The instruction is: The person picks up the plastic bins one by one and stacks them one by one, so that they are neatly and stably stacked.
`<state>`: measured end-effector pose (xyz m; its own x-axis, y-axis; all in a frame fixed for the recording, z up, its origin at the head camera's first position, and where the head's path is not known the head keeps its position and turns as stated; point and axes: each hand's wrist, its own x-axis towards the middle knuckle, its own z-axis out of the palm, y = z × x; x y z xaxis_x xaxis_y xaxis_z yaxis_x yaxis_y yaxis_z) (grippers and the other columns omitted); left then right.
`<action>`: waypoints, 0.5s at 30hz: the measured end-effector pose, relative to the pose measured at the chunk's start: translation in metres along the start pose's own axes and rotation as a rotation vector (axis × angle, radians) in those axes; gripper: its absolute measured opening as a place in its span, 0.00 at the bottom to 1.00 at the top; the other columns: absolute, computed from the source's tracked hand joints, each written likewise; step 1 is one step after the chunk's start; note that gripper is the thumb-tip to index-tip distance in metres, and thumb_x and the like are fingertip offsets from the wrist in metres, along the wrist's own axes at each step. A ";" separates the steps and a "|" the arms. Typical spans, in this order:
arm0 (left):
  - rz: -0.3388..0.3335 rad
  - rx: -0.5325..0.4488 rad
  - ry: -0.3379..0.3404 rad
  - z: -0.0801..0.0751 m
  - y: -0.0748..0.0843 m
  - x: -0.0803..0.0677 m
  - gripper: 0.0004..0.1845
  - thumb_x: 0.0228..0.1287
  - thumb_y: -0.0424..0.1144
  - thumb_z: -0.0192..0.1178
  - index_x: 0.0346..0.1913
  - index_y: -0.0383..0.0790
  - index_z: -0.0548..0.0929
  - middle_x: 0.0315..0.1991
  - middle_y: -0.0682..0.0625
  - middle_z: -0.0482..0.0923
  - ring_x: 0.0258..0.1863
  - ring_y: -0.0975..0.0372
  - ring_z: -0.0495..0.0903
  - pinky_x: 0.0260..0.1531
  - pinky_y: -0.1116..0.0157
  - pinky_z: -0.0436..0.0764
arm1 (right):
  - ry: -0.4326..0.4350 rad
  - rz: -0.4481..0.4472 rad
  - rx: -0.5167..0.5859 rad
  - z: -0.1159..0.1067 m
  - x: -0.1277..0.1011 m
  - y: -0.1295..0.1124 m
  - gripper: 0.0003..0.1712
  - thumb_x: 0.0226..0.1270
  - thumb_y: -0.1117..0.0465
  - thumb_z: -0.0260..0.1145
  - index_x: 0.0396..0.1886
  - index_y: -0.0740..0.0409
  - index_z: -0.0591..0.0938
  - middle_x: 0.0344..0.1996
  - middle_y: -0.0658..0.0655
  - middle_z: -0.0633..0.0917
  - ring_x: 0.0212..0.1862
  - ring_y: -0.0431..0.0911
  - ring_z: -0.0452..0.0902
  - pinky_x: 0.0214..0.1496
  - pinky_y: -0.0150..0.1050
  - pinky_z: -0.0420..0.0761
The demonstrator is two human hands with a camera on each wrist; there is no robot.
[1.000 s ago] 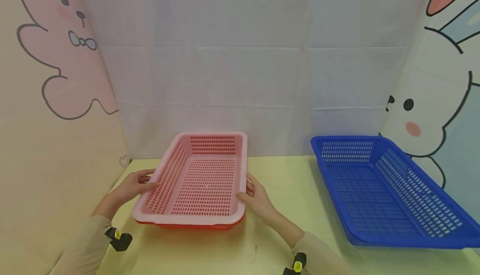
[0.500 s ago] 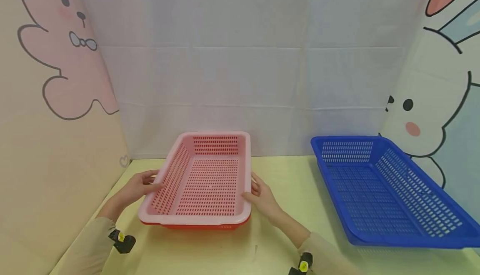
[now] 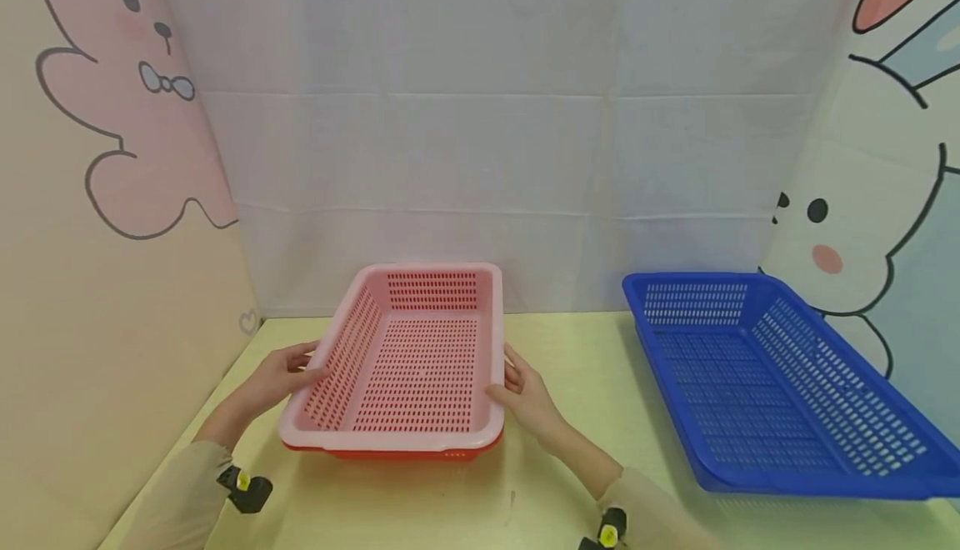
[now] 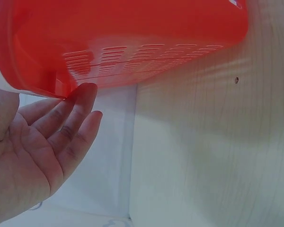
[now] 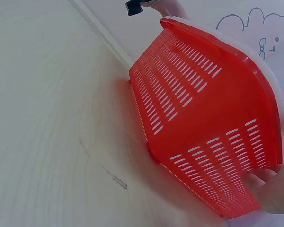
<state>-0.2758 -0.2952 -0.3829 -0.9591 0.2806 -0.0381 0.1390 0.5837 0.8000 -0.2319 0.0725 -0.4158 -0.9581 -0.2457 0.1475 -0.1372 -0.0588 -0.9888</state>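
A pink plastic basket (image 3: 390, 440) with a slotted bottom sits nested in a red basket (image 5: 194, 109), left of centre in the head view. On its left rim, my left hand (image 3: 281, 377) grips with the thumb on top; in the left wrist view its fingers reach up under the red edge. My right hand (image 3: 531, 400) holds the opposite rim, thumb over the pink lip and fingers against the slotted red side. Nothing lies inside the pink basket. Much of the red basket is hidden from above, with only a strip showing below the front rim.
A larger blue basket (image 3: 825, 484) stands on the right of the pale yellow table (image 3: 570, 467). White cloth (image 3: 480, 150) hangs behind, and printed cartoon panels close off both sides. Each wrist carries a small black camera (image 3: 247, 492).
Both hands and the nested baskets shifted slightly to the right during the first half second. Since then they have stayed almost still, and the blue basket has not moved.
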 end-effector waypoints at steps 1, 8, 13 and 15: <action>0.003 -0.003 -0.001 0.000 0.000 0.000 0.36 0.60 0.41 0.58 0.65 0.27 0.57 0.50 0.32 0.72 0.41 0.54 0.78 0.40 0.58 0.79 | -0.002 -0.002 0.003 0.000 0.000 0.000 0.40 0.61 0.73 0.55 0.69 0.67 0.48 0.62 0.73 0.62 0.60 0.65 0.61 0.57 0.47 0.69; 0.055 0.006 -0.042 0.001 0.000 0.001 0.35 0.62 0.40 0.56 0.66 0.27 0.56 0.49 0.33 0.73 0.41 0.54 0.78 0.38 0.61 0.80 | -0.008 0.015 0.006 -0.003 -0.007 0.000 0.38 0.64 0.69 0.56 0.70 0.65 0.48 0.62 0.72 0.62 0.61 0.63 0.62 0.57 0.45 0.69; 0.064 0.061 -0.083 -0.003 0.001 0.004 0.34 0.63 0.40 0.56 0.66 0.28 0.56 0.45 0.36 0.75 0.38 0.55 0.78 0.35 0.64 0.79 | -0.008 0.001 -0.049 -0.001 -0.012 -0.002 0.37 0.67 0.62 0.55 0.69 0.68 0.48 0.60 0.73 0.64 0.60 0.61 0.64 0.58 0.45 0.68; 0.042 0.083 -0.087 -0.005 0.004 0.004 0.34 0.62 0.40 0.56 0.65 0.27 0.57 0.44 0.37 0.75 0.37 0.56 0.78 0.35 0.63 0.78 | -0.005 -0.005 -0.078 0.000 -0.013 -0.003 0.37 0.68 0.61 0.54 0.68 0.70 0.49 0.59 0.73 0.65 0.59 0.61 0.65 0.58 0.46 0.68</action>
<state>-0.2801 -0.2956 -0.3772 -0.9274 0.3692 -0.0605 0.2019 0.6301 0.7498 -0.2195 0.0757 -0.4145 -0.9559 -0.2508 0.1527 -0.1617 0.0152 -0.9867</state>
